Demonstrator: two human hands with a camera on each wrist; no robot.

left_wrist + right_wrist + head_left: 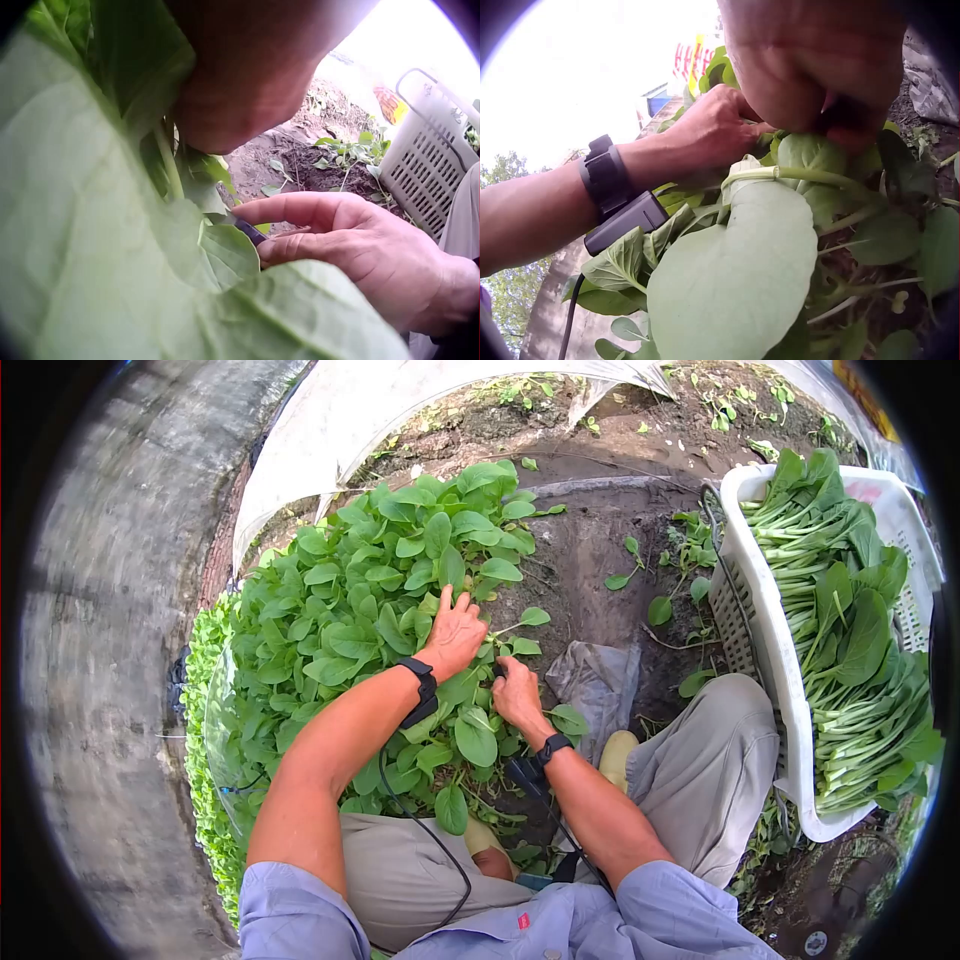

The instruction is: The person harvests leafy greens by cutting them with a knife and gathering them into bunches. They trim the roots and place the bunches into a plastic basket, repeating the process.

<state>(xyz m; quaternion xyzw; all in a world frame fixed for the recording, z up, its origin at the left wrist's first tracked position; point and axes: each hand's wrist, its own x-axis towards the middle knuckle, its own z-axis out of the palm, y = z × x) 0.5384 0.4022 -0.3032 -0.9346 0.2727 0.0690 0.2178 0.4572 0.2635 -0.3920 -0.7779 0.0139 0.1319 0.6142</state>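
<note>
My left hand (457, 634) reaches into the edge of a dense bed of leafy greens (330, 595). Its fingers grip a plant low among the leaves; the fingertips are hidden by foliage. Just right of it, my right hand (517, 692) pinches a small knife (251, 231) by its dark handle between thumb and forefinger. The knife's short blade points toward the stems below the left hand in the left wrist view. Large leaves (735, 262) fill much of both wrist views.
To the right stands a white plastic crate (790, 690) piled with cut greens (850, 610). Bare soil (580, 550), a grey plastic sheet (597, 675) and loose plants (690, 560) lie between bed and crate. White film (340, 420) arches behind; a paved path (120, 660) runs along the left.
</note>
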